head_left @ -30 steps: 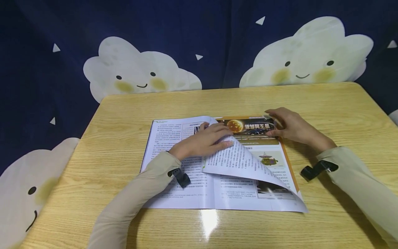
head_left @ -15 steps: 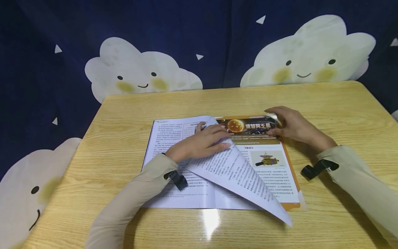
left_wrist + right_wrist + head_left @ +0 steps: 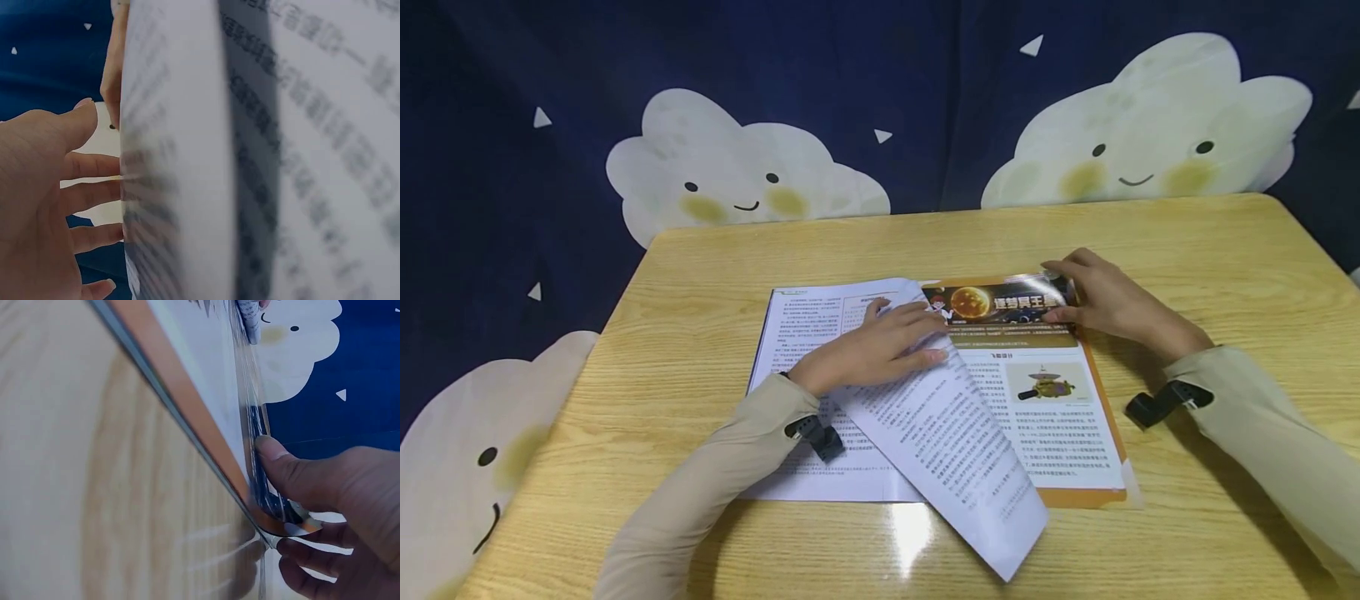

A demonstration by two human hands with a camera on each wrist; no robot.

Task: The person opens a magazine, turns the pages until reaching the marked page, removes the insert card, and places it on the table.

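A magazine (image 3: pixel 1063 442) lies spread on the table, its right-hand page showing a planet banner and a spacecraft picture. A loose page (image 3: pixel 955 450) slants across the middle, its lower corner sticking out past the magazine's front edge. My left hand (image 3: pixel 868 346) rests against this page near its upper part, fingers extended. In the left wrist view, the straight fingertips touch the bowed sheet and the thumb stands apart. At the upper right corner, my right hand (image 3: pixel 1101 300) pinches the page corner (image 3: pixel 303 525), thumb on top and fingers under it; the corner curls up.
The wooden table (image 3: pixel 1210 275) carries the magazine and extends around it on all sides. Behind it hangs a dark blue curtain (image 3: pixel 925 83) with smiling clouds. A black wrist strap (image 3: pixel 1157 406) hangs off the right sleeve, another strap (image 3: pixel 820 437) off the left.
The loose page has swung leftward, its lower corner moving toward the table's front edge, uncovering more of the right-hand page. My left hand has shifted slightly left; the right hand stays at the corner.
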